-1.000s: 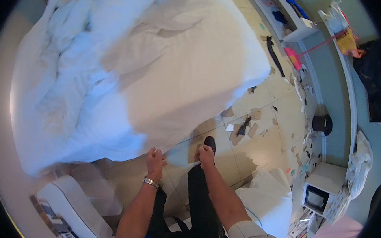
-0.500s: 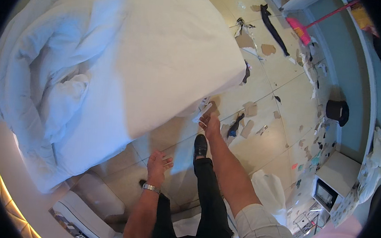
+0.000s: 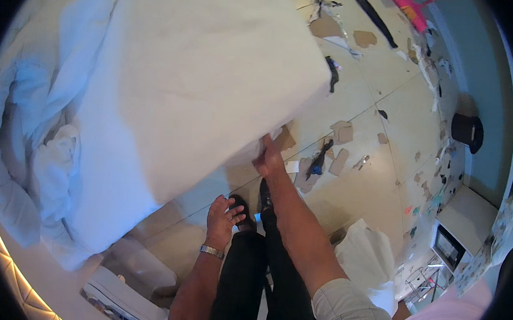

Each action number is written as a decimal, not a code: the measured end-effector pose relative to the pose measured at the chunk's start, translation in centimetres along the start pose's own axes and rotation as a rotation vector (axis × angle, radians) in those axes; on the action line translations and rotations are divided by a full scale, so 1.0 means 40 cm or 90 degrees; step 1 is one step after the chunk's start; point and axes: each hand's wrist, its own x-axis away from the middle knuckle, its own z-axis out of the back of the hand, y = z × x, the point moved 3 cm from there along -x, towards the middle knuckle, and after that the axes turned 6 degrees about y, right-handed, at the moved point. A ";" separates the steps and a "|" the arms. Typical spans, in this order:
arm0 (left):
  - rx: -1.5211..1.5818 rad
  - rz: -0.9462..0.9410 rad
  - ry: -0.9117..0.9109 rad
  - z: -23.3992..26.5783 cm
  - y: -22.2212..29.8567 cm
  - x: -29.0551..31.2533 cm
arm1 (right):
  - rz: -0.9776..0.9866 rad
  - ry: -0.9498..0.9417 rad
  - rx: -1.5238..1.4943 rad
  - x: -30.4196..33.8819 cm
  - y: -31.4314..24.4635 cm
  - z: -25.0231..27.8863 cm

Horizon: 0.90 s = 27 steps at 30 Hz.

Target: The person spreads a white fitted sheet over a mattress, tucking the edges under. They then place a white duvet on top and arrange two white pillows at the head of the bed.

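A large bed under a white bed sheet [image 3: 214, 80] takes up the upper left. At its lower right edge my right hand [image 3: 268, 159] is closed on the hanging side of the sheet. Its fingertips are partly hidden there. My left hand [image 3: 221, 220] is raised over my shoes, just off the bed's near edge. Its fingers are loosely bent and apart, holding nothing. A metal-band watch [image 3: 211, 251] circles that wrist. Beside my right hand, a brown cardboard piece [image 3: 285, 139] and a small white card [image 3: 292, 166] lie on the tiles.
Torn cardboard [image 3: 365, 39] and other scraps litter the tiled floor. A crumpled white duvet [image 3: 32, 138] lies on the bed's left. Along the right wall are a pink broom [image 3: 411, 11], a dark bin [image 3: 468, 132] and a white cabinet [image 3: 466, 219]. White cloth [image 3: 366, 254] lies near my right arm.
My right hand has moved left to the bed's edge and closed on the sheet. My left hand has shifted slightly right. My left foot has stepped forward beside the other.
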 end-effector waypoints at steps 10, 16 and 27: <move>0.259 0.152 -0.167 -0.166 -0.010 0.192 | 0.097 0.024 -0.104 0.431 0.016 0.221; 0.237 -0.021 -0.061 -0.197 -0.060 0.186 | 0.204 0.189 0.134 0.525 -0.031 0.211; 0.018 -0.109 0.313 -0.205 -0.226 0.125 | 0.190 0.295 0.434 0.511 -0.048 0.380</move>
